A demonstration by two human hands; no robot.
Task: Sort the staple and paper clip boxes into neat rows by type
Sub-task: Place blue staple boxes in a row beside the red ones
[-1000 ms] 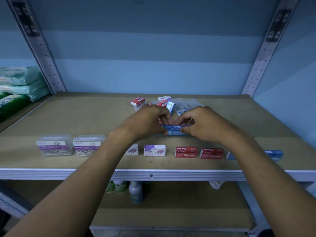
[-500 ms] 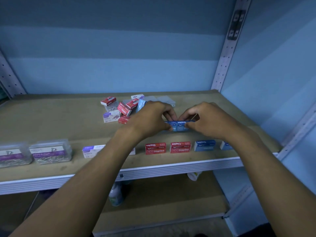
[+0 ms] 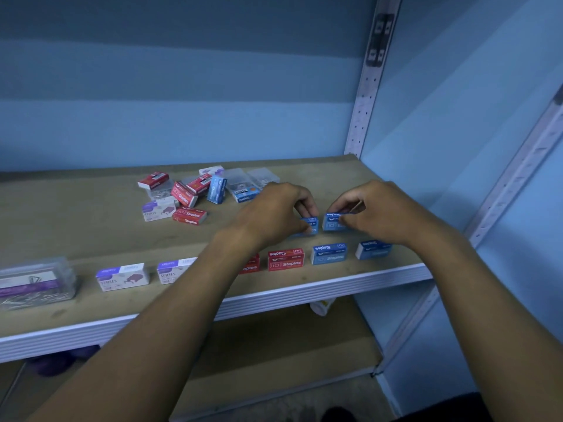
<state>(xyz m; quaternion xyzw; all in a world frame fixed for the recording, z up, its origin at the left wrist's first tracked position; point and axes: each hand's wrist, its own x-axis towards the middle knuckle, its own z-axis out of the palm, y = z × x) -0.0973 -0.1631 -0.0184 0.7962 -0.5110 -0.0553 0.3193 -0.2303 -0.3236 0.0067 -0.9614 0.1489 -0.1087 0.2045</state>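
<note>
My left hand [image 3: 274,213] pinches a small blue staple box [image 3: 311,225] and my right hand [image 3: 380,213] pinches a second blue staple box [image 3: 331,221], with a narrow gap between the two. Both are just behind the front row on the shelf [image 3: 91,226]. That row runs from a clear paper clip box [image 3: 36,281] through two white staple boxes [image 3: 122,277], red staple boxes [image 3: 285,259] and two blue staple boxes [image 3: 329,253]. My left forearm hides part of the row. A loose pile of mixed boxes [image 3: 185,194] lies further back.
A perforated metal upright [image 3: 365,86] stands at the shelf's back right corner, and the blue wall closes in on the right. A lower shelf [image 3: 274,354] shows beneath, with a white bottle [image 3: 321,306] under the front lip.
The view has swung right. The two blue boxes, held together before, have come apart slightly and moved right, toward the blue boxes in the front row.
</note>
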